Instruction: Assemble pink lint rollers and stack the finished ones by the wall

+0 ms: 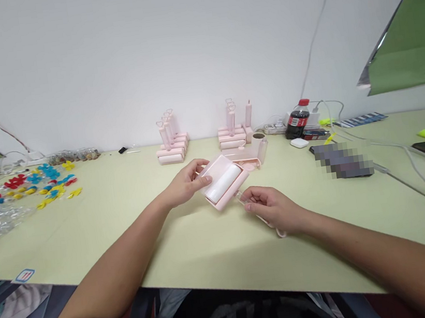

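A pink lint roller [223, 181] with a white roll and a cover is held tilted above the table, between both hands. The fingers and thumb of my left hand [190, 182] grip the upper left side of its cover. My right hand [269, 206] is closed around the handle, whose looped end sticks out below the fingers. Just behind the held roller lie pink parts [243, 156] and an upright clear-and-pink piece [261, 150].
Pink rollers stand in rows at the back left [171, 146] and back right [232, 135]. A cola bottle [297, 119], a white case [299, 143], a blurred dark device [341, 160] and cables are on the right. Colourful plastic pieces [44, 186] lie on the left.
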Tool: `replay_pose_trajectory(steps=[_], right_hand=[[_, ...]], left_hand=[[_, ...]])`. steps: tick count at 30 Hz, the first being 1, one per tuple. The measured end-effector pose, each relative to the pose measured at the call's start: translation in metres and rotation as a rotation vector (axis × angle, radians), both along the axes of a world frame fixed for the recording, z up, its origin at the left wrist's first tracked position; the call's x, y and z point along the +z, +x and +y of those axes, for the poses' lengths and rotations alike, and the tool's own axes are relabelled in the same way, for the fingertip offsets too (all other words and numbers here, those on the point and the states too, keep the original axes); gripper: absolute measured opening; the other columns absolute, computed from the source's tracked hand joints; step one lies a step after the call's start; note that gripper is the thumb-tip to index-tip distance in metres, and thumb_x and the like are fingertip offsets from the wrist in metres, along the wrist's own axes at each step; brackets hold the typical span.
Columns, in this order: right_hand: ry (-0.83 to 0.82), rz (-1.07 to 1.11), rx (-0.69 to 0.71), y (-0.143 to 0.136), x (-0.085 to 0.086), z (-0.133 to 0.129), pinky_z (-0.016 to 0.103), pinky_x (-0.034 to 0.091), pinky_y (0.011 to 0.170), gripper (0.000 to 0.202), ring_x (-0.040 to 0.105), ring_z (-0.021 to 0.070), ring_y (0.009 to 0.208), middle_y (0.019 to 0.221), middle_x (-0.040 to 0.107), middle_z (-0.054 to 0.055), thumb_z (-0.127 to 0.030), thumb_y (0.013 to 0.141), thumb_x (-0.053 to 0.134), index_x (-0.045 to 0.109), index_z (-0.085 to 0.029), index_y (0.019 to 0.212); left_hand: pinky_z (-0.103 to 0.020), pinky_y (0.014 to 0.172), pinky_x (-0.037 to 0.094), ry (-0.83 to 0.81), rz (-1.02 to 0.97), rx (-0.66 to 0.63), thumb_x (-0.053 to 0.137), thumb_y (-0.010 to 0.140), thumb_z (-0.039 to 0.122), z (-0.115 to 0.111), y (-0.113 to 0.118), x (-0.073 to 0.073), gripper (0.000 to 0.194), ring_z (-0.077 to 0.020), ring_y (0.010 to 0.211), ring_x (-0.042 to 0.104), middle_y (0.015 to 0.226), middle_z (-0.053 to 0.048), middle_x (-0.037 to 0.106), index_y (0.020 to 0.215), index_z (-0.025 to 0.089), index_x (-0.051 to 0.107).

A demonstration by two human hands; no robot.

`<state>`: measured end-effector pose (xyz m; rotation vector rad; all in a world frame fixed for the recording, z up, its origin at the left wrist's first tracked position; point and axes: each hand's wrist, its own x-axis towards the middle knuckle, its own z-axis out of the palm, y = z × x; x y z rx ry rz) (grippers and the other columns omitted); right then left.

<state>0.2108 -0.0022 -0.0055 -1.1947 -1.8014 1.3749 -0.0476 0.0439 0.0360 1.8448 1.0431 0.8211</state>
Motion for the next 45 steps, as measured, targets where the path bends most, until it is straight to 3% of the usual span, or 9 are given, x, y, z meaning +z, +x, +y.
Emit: replay_pose_trajectory(steps=[9,16,18,22,26,30,35,40,45], right_hand=[[-0.004,0.023,-0.026,-0.003,0.002,-0.001,0.02,0.023,0.034,0.019,0.033,0.0042,0.037,0.06,0.046,-0.008,-0.036,0.082,0.062,0.058,-0.019,0.086],[-0.06,0.024,-0.023,-0.004,0.002,-0.002,0.019,0.022,0.033,0.024,0.031,0.0051,0.035,0.048,0.037,-0.011,-0.041,0.081,0.064,0.054,-0.019,0.084],[-0.074,0.034,-0.034,-0.005,0.001,0.0,0.019,0.024,0.033,0.026,0.031,0.0054,0.036,0.048,0.038,-0.011,-0.043,0.08,0.064,0.055,-0.019,0.084],[-0.103,0.078,-0.085,-0.007,0.003,0.002,0.019,0.024,0.036,0.029,0.032,0.006,0.038,0.048,0.041,-0.01,-0.045,0.077,0.067,0.054,-0.019,0.078],[-0.179,0.259,-0.019,-0.009,0.008,-0.002,0.022,0.029,0.042,0.025,0.038,0.0078,0.043,0.053,0.049,-0.006,-0.041,0.075,0.067,0.056,-0.018,0.074],[-0.161,0.324,0.125,-0.007,0.009,-0.009,0.026,0.036,0.048,0.032,0.045,0.0125,0.048,0.054,0.053,-0.002,-0.047,0.083,0.057,0.054,-0.02,0.066],[-0.072,0.393,0.217,-0.001,0.007,-0.007,0.028,0.044,0.054,0.056,0.051,0.0141,0.056,0.068,0.057,0.002,-0.07,0.088,0.041,0.062,-0.019,0.084],[-0.078,0.475,0.178,0.001,0.006,-0.005,0.026,0.045,0.052,0.05,0.054,0.0129,0.06,0.08,0.058,0.003,-0.059,0.087,0.057,0.062,-0.017,0.114],[-0.059,0.394,0.187,-0.003,0.006,-0.008,0.027,0.046,0.054,0.046,0.056,0.0126,0.061,0.079,0.058,0.002,-0.054,0.087,0.06,0.063,-0.016,0.112]], left_hand=[[-0.029,0.08,0.048,-0.05,-0.044,-0.096,0.059,0.086,0.05,-0.005,0.008,-0.005,0.054,-0.0189,0.1,0.057,0.12,-0.007,0.057,0.133,0.025,0.043],[-0.032,0.083,0.047,-0.109,0.083,-0.132,0.046,0.092,0.054,-0.012,0.023,-0.017,0.049,-0.022,0.107,0.057,0.126,-0.007,0.056,0.13,0.024,0.042],[-0.034,0.089,0.046,0.007,0.142,-0.071,0.041,0.094,0.055,-0.013,0.024,-0.015,0.05,-0.0234,0.114,0.054,0.132,-0.009,0.053,0.132,0.023,0.042],[-0.042,0.096,0.039,0.522,0.432,0.187,0.042,0.094,0.051,-0.028,0.031,0.0,0.048,-0.0279,0.116,0.05,0.127,-0.013,0.054,0.131,0.02,0.048],[-0.04,0.08,0.037,0.793,0.778,-0.024,0.052,0.092,0.037,-0.054,0.054,0.01,0.03,-0.026,0.094,0.056,0.102,-0.01,0.063,0.117,0.022,0.058],[-0.037,0.069,0.035,0.966,0.883,-0.125,0.047,0.095,0.027,-0.063,0.069,0.004,0.018,-0.0224,0.082,0.057,0.089,-0.008,0.062,0.105,0.018,0.059],[-0.031,0.065,0.037,0.839,0.778,-0.123,0.055,0.091,0.046,-0.033,0.05,0.023,0.028,-0.0189,0.076,0.058,0.082,-0.005,0.062,0.087,0.019,0.061],[-0.028,0.064,0.041,0.485,0.468,0.272,0.074,0.072,0.041,0.029,0.022,0.069,0.029,-0.0166,0.072,0.058,0.077,-0.001,0.063,0.086,0.017,0.066],[-0.03,0.069,0.044,0.466,0.331,0.512,0.075,0.07,0.028,0.105,0.017,0.097,0.021,-0.016,0.073,0.057,0.079,-0.002,0.063,0.081,0.015,0.063]])
